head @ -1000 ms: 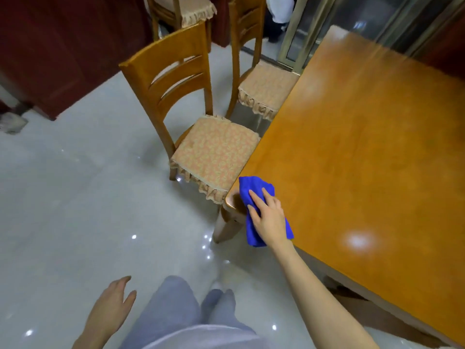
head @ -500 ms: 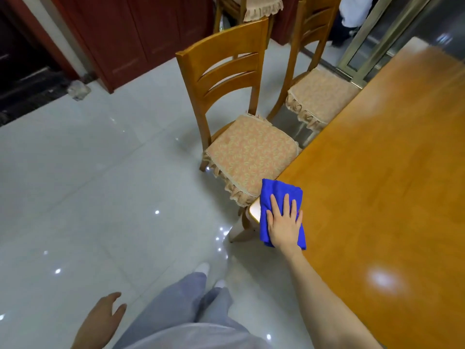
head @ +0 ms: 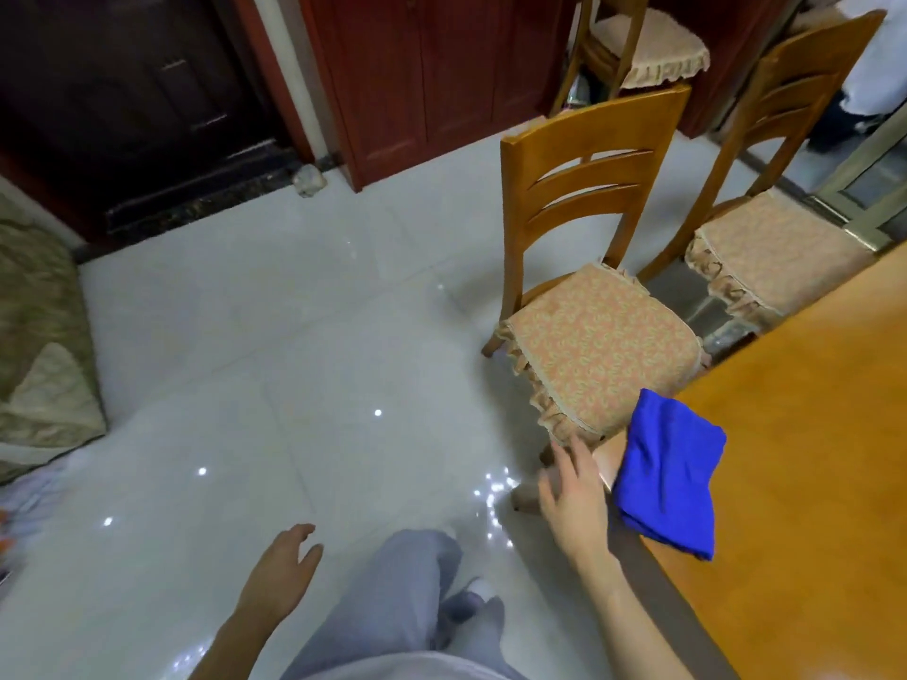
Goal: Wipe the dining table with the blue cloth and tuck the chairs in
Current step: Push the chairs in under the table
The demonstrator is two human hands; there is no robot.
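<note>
On the near corner of the table point(head: 810, 458) lies the cloth point(head: 667, 476), bright blue, loosely folded, with no hand on it. Its upper end overlaps the table edge beside the cushion of the near chair point(head: 599, 346).

Just left of the cloth we see the right hand point(head: 574, 498), off the table, its fingers straight and a little spread, holding nothing. The fingertips reach up to the cushion's frill, and in the blur there we cannot tell whether they touch it. The left hand point(head: 284, 566) is lower and well apart from the table, over the floor point(head: 294, 336), with fingers loosely curved, thumb out, gripping nothing. Between the two arms are our grey trousers point(head: 392, 606).

The near chair stands upright with its back turned away from the table and most of its seat out in the open — only the front corner comes near the table corner. A second chair point(head: 780, 257) stands beside it farther along the same side, the front of its cushion hidden behind the table edge. A third chair point(head: 648, 46) stands behind them, near a red-brown cabinet point(head: 432, 81). Left of the cabinet is a dark door point(head: 122, 90); at the far left edge lies a greenish quilted cover point(head: 39, 311). A person in white point(head: 878, 56) shows partly at the top right.
</note>
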